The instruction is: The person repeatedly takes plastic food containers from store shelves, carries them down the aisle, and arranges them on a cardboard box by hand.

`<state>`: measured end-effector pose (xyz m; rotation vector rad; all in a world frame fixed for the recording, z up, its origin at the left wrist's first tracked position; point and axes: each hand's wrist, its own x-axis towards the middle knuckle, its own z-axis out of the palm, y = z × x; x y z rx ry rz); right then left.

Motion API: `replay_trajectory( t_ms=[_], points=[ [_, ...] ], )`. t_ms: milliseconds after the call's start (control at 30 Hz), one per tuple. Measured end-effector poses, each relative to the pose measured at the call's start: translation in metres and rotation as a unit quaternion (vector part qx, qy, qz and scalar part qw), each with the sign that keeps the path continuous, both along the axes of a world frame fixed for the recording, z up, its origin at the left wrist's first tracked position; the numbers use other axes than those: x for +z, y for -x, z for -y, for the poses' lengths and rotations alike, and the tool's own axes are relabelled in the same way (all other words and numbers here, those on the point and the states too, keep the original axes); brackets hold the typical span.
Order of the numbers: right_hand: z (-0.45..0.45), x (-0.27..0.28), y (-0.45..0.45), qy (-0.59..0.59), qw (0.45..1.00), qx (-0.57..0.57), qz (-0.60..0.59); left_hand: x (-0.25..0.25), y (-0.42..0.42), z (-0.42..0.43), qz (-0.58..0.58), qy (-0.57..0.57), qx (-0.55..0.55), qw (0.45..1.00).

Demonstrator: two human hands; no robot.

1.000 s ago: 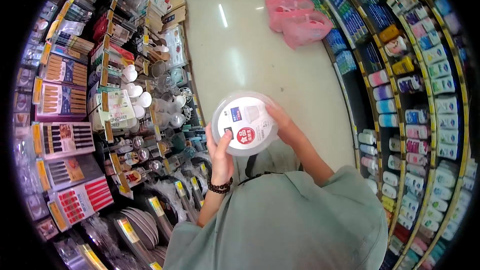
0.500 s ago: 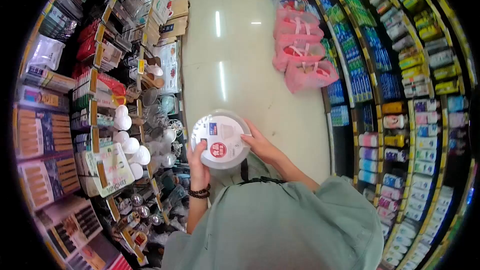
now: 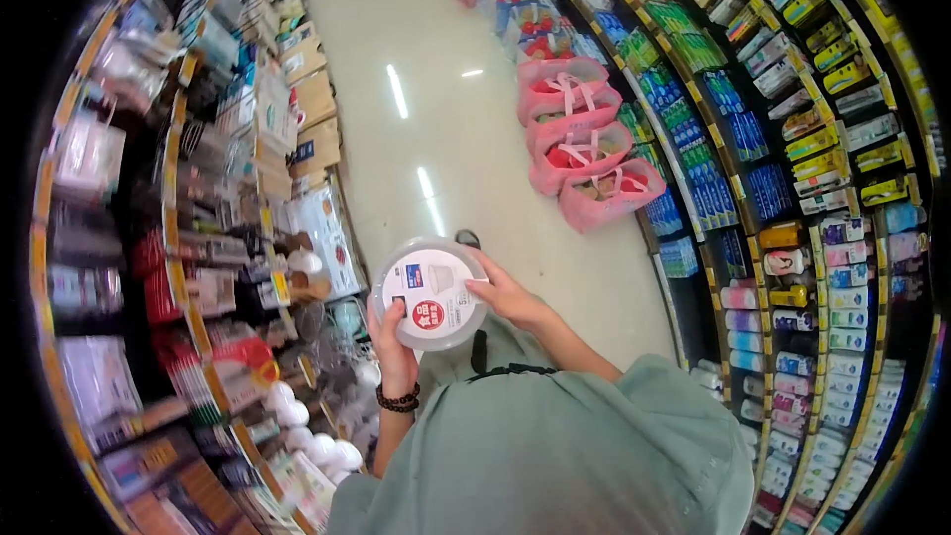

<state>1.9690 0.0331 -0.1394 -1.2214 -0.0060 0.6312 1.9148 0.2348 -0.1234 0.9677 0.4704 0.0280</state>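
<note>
A round container (image 3: 444,267) is held in front of the body, above the aisle floor (image 3: 475,134), by both hands. Its left side is supported by the left hand (image 3: 394,352), whose thumb is laid over the edge of the white label (image 3: 401,282). The right side is held by the right hand (image 3: 510,292), and its thumb is pressed on the top near the rim. The grip of each hand is closed around the container; the fingers under it are mostly hidden, so their exact placing cannot be told. On the label, a red circle with white characters, a blue patch and a picture of a bowl are printed.

A dark beaded bracelet (image 3: 398,398) is worn on the left wrist, and the body is covered by a grey-green shirt (image 3: 565,446).

On the floor, well apart from the hands, a row of pink bags (image 3: 611,193) is placed along the foot of the right shelf (image 3: 758,267). Blue and green packs (image 3: 708,183) are stacked there, and pale bottles (image 3: 842,386) are lined up farther to the right. On the left shelf (image 3: 173,208), flat boards (image 3: 317,104) and white rounded utensils (image 3: 322,450) are displayed; many other goods are blurred there.
</note>
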Motion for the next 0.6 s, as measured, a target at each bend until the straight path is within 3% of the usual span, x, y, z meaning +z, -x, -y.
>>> replay_trajectory(
  t_ms=[133,300,500,600],
  points=[
    [0.003,-0.019,-0.09,0.0,1.0,-0.019,0.021,-0.007,-0.099,0.0,-0.008,-0.032,-0.036,0.999],
    [-0.002,-0.019,-0.23,-0.037,0.997,-0.046,-0.043,0.018,-0.246,-0.002,-0.007,-0.085,-0.056,0.995],
    [-0.012,0.004,-0.398,-0.077,0.996,-0.033,-0.009,0.047,-0.41,-0.011,0.041,-0.139,-0.03,0.989],
    [-0.018,0.013,-0.466,-0.074,0.997,-0.011,0.003,0.048,-0.468,-0.014,0.033,-0.103,-0.001,0.994]
  ],
)
